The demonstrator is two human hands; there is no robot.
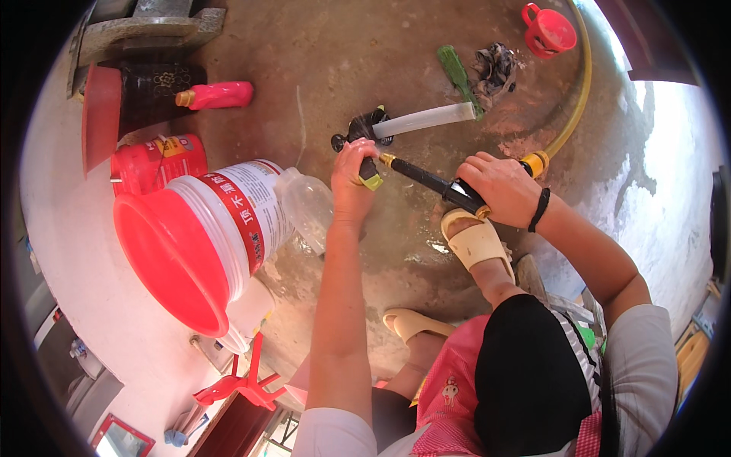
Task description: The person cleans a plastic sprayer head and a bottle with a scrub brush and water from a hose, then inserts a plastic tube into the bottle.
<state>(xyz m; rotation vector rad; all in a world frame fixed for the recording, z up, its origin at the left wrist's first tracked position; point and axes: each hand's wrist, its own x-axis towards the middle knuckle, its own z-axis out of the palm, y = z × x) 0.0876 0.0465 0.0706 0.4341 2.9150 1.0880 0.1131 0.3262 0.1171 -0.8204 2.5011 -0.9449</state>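
My left hand grips a black plastic piece with lime-green ends, held over the wet floor. Its dark wheel-like part shows beyond my fingers, and a whitish tube extends from there to the right; the exact kind of object is unclear. In my right hand is a black hose spray gun with brass fittings. Its brass tip points at the black piece, close to my left fingers. A yellow hose joins the gun's rear end.
A green brush and crumpled dark rag lie ahead, near a red mug. Leftward are a pink bottle, red bucket, white bucket, red basin and clear plastic container. My sandals rest on wet concrete.
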